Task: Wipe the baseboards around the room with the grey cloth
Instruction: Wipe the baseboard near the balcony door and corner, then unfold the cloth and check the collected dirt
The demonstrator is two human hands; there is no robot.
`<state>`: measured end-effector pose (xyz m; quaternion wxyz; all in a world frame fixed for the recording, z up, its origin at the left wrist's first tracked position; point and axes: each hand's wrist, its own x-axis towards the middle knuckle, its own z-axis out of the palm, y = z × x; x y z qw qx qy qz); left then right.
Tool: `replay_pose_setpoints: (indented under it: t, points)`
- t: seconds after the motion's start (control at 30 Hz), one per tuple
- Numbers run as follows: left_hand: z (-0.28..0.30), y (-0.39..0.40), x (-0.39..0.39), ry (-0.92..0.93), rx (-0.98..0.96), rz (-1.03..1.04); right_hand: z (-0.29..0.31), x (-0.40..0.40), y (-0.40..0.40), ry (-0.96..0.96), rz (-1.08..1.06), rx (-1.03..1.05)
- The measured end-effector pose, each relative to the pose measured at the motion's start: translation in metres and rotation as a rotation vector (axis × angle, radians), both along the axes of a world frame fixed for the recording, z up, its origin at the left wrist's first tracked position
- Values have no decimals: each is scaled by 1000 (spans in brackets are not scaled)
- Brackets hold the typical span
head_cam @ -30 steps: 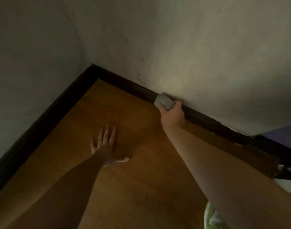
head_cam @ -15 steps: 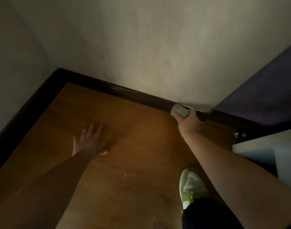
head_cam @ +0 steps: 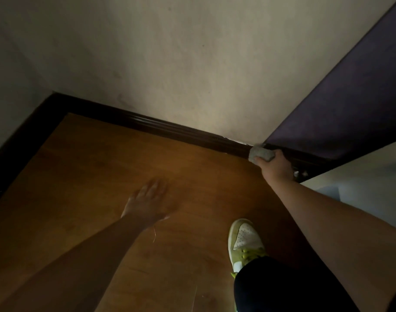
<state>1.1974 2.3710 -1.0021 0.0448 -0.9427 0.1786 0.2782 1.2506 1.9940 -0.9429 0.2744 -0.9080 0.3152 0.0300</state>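
Note:
A dark brown baseboard [head_cam: 170,129] runs along the foot of the pale wall, from the room corner at the left to a purple panel at the right. My right hand [head_cam: 277,166] grips the bunched grey cloth [head_cam: 261,153] and presses it against the baseboard right where the pale wall meets the purple panel. My left hand [head_cam: 147,202] lies with straight fingers over the wooden floor, blurred, holding nothing. Another stretch of baseboard [head_cam: 19,152] runs down the left wall.
A purple panel [head_cam: 341,97] stands at the right with a pale surface [head_cam: 368,183] below it. My green and white shoe [head_cam: 245,242] is planted on the wooden floor [head_cam: 102,176] near the right arm. A thin strand [head_cam: 154,234] lies on the floor.
My right hand has slid the cloth to the right along the baseboard, from mid-wall to the purple panel. My left hand shifted right over the floor, and my shoe came into view.

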Motion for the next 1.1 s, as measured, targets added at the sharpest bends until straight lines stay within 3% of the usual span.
replay_pose_setpoints:
  t: [0.3, 0.4, 0.47, 0.57, 0.63, 0.83, 0.9, 1.0, 1.1]
  points:
    - [7, 2, 2, 102, 17, -67, 38, 11, -26, 106, 31, -138]
    - [20, 4, 10, 122, 1, -51, 73, 20, -26, 255, 212, -242]
    - [37, 4, 21, 145, -48, 37, 95, 15, -13, 261, 380, -189]
    - [70, -8, 35, 129, -203, 120, 133, -3, 20, 166, 547, 48]
    - [97, -25, 42, 71, -329, 110, 161, -11, 43, 114, 628, 98]
    - [194, -52, 39, 33, -1121, 466, 217, -23, 96, 77, 650, 264]
    - [216, -56, 32, 93, -1307, 492, 219, -27, 109, 59, 649, 324]
    - [229, -61, 27, 182, -1385, 452, 210, -26, 122, 55, 654, 440]
    - [227, -56, 34, 101, -1344, 469, 193, -19, 133, 45, 636, 541]
